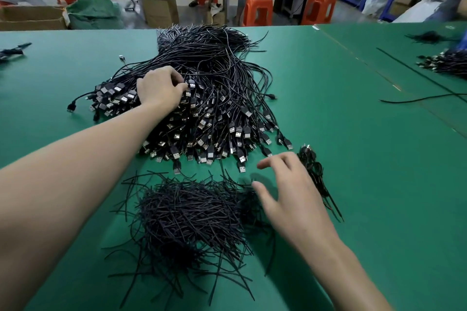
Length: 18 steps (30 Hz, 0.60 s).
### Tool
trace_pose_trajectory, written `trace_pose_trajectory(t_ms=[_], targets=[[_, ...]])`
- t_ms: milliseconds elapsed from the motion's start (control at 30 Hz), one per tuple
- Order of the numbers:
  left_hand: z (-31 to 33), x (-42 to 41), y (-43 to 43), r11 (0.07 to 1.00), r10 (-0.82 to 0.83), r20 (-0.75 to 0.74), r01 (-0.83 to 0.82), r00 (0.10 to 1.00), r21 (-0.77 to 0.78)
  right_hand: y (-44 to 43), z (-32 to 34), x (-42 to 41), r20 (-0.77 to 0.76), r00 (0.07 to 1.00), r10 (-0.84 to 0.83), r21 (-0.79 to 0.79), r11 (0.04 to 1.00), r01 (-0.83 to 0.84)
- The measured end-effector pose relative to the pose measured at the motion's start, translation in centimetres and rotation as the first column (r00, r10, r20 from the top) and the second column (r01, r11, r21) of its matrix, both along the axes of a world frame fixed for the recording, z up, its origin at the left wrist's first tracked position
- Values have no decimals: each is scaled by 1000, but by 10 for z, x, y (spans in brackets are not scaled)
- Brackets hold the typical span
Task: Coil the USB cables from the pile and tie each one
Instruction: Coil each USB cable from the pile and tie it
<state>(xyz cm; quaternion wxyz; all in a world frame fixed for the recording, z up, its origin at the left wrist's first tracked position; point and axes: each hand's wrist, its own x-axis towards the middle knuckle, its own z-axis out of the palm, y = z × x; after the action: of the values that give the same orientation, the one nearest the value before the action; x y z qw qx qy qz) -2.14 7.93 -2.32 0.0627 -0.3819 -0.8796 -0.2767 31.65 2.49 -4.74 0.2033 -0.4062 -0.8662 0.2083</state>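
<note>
A big pile of black USB cables lies loose at frame centre on the green tabletop, silver plugs pointing down-frame. Below it is a heap of short black ties. At its right lies one small bundled cable.

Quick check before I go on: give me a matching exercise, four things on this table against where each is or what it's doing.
Things:
1 left hand
2 right hand
3 heap of short ties
4 small cable bundle

States:
A lies right of the right hand
B pinches a USB plug in the cable pile
C open above the table
D nearest the camera, before the pile

Pairs: 1-B, 2-C, 3-D, 4-A.
</note>
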Motion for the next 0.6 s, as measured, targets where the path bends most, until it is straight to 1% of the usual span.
trace_pose_trajectory(t_ms=[100,133,233,300,400,467,500,533,567,600], targets=[[1,-8,-4,996,-11,133,-1,991,89,-7,3,-9,-35,999,25,-46,999,-27],[1,-11,-5,994,-12,149,-4,989,108,-9,3,-12,-43,999,32,-59,998,-35],[1,-14,-13,990,11,115,-27,993,141,-11,4,-16,-64,997,42,-87,995,-47],[1,-9,-22,974,-1,180,-40,984,222,-12,4,-18,-82,996,36,-116,992,-45],[6,14,-41,921,-84,324,-51,943,386,-15,7,-23,-156,988,19,-187,981,-48],[13,45,-62,888,-176,339,0,924,460,-17,11,-29,-246,969,-7,-272,960,-62],[17,64,-74,872,-228,345,33,911,489,-18,13,-31,-293,956,-34,-335,940,-69],[19,83,-88,856,-284,358,67,889,512,-18,16,-34,-348,935,-72,-428,899,-90],[19,102,-102,841,-341,376,101,861,531,-20,20,-37,-407,904,-131,-549,826,-127],[18,122,-116,826,-400,390,142,830,546,-21,25,-40,-451,867,-211,-671,720,-174]])
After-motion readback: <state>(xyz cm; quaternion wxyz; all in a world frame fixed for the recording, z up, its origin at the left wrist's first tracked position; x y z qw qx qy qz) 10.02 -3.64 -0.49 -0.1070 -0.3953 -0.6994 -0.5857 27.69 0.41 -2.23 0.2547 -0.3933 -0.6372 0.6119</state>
